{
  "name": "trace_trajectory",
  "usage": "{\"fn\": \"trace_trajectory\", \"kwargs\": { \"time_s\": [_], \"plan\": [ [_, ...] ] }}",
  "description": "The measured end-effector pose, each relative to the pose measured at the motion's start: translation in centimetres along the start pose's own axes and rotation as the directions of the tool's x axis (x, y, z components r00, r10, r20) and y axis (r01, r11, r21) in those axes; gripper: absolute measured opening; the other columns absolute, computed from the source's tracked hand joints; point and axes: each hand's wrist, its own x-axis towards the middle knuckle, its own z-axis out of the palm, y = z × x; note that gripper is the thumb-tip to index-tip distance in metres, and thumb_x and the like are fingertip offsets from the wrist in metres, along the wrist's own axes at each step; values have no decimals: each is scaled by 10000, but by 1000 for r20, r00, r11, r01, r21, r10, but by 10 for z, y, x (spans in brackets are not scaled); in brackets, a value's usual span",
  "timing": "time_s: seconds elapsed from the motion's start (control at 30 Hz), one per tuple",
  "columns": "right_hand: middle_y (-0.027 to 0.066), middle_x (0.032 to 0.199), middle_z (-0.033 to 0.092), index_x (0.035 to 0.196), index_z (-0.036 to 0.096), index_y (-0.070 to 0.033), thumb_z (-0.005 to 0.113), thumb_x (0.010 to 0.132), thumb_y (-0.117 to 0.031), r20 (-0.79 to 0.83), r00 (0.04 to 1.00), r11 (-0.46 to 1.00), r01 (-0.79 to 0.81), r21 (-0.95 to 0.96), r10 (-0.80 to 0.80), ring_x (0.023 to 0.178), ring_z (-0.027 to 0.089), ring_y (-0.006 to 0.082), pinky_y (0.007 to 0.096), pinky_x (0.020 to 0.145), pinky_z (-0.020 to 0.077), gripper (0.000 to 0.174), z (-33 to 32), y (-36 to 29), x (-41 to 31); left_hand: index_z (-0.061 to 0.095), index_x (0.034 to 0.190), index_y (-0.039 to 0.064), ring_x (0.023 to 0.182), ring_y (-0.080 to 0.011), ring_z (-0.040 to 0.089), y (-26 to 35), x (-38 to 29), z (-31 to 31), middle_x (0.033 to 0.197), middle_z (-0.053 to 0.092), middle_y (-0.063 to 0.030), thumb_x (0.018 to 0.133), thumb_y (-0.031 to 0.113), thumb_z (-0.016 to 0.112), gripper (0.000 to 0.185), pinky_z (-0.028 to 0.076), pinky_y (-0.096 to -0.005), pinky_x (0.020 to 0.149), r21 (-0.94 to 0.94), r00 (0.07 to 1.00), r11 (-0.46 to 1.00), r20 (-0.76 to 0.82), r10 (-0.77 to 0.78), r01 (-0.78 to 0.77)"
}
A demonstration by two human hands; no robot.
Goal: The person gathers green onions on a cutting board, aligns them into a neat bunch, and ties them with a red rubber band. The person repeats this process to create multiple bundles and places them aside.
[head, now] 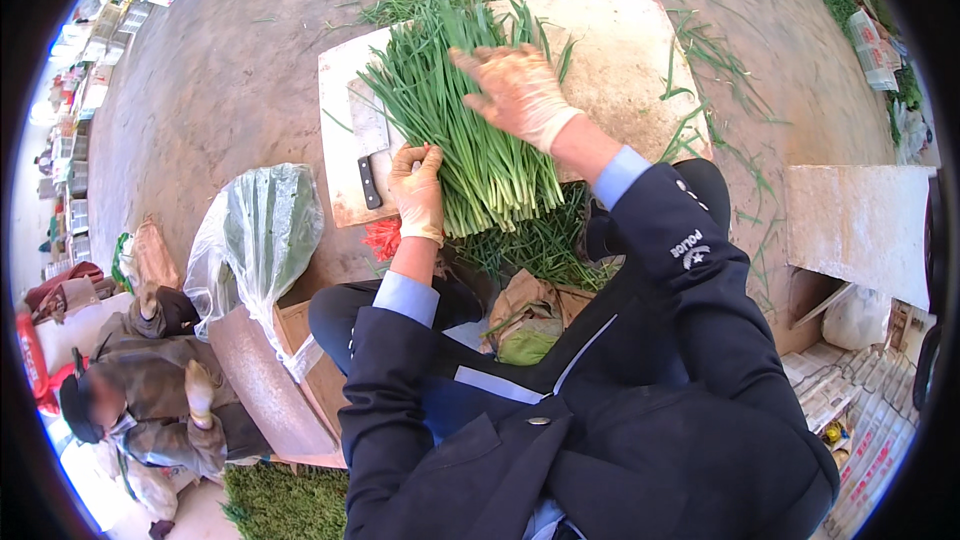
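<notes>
A thick bundle of green garlic chives (480, 135) lies on a pale, stained board, its cut stem ends towards me. My left hand (418, 187), in a thin glove, is at the left edge of the bundle near the stems, thumb and forefinger pinched together; whether a stem is between them is hidden. Over the upper right of the leaves is my right hand (517, 90), also gloved and slightly blurred, fingers spread and pointing left. A cleaver (369, 139) with a black handle lies flat on the board, left of the chives. Red plastic strands (383, 238) show below the board's near edge.
Loose leaves (720, 52) litter the floor around the board (615, 75). Left of my knee, a clear bag of green produce (270, 217) stands by a wooden box (274, 382). Another person (150, 390) sits at far left. A pale panel (859, 225) stands at right.
</notes>
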Motion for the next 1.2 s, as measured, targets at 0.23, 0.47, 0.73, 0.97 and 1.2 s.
{"fn": "trace_trajectory", "kwargs": {
  "time_s": [0.23,0.47,0.73,0.97,1.2],
  "plan": [
    [103,933,753,1040,679,-113,752,967,-346,2,1000,913,13,408,-15,913,765,343,469,777,611,254,-18,-9,-78,766,929,37,990,-139,652,10,4,16,1030,738,-32,940,37,843,78,496,-299,988,-94,1000,996,-28,3,-5],
    [125,1054,736,1049,651,-74,807,874,-227,327,943,891,-194,410,55,1054,733,356,473,898,582,280,-17,-10,-104,763,899,42,955,-145,667,22,-1,35,1006,757,-79,905,22,868,107,507,-296,986,76,972,970,55,229,-233],
    [130,1027,721,1066,651,-79,802,838,-191,254,967,855,-147,498,18,1050,727,361,474,895,578,295,-4,-4,-112,767,910,66,1306,-391,620,5,-19,58,1201,719,-180,862,65,873,117,465,-482,1125,565,754,528,299,585,-634],
    [123,947,767,1056,739,-52,775,952,-276,224,969,544,-245,802,106,898,752,293,413,839,598,249,-11,41,-102,802,943,31,1143,-211,677,13,1,44,1279,711,-160,926,97,869,96,528,-340,983,265,954,917,85,287,-299],
    [177,1117,774,1145,759,-84,739,932,-205,241,905,883,-406,235,351,1136,721,396,490,975,573,246,23,97,-131,823,959,-2,1301,-293,629,23,-4,30,1237,739,-189,917,128,884,150,452,-385,1121,377,959,882,108,262,-284]
  ]
}}
